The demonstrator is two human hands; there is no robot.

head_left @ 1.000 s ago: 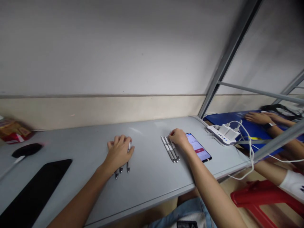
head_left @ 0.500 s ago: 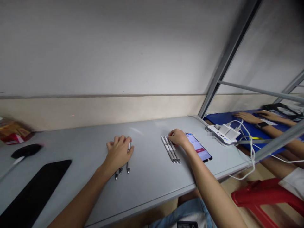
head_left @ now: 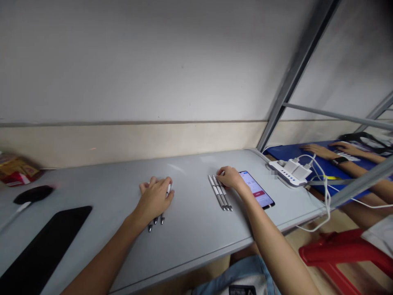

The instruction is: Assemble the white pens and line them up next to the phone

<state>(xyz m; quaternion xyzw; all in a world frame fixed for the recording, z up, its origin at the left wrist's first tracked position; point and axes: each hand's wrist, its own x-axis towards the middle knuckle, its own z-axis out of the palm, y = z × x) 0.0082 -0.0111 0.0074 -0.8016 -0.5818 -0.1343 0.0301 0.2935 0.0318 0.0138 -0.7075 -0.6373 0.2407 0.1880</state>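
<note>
On the grey table (head_left: 190, 229), my left hand (head_left: 153, 198) lies curled over three white pens (head_left: 156, 220); their metal tips stick out below the palm. My right hand (head_left: 231, 178) rests with bent fingers pinching the top ends of another three white pens (head_left: 220, 196), which lie side by side just left of it. A phone (head_left: 258, 194) with a lit screen lies right under and beside my right wrist.
A white power strip (head_left: 288, 173) with chargers and cables sits at the table's right end. A black pad (head_left: 39, 246) and black mouse (head_left: 33, 193) lie at left, a red packet (head_left: 16, 172) behind. Another person's hands (head_left: 334, 149) work on a blue surface at right. A red stool (head_left: 344, 254) stands below.
My left hand has drawn its pens slightly up the table, so less of the tips shows. My right hand has barely moved. The other person's hands have shifted.
</note>
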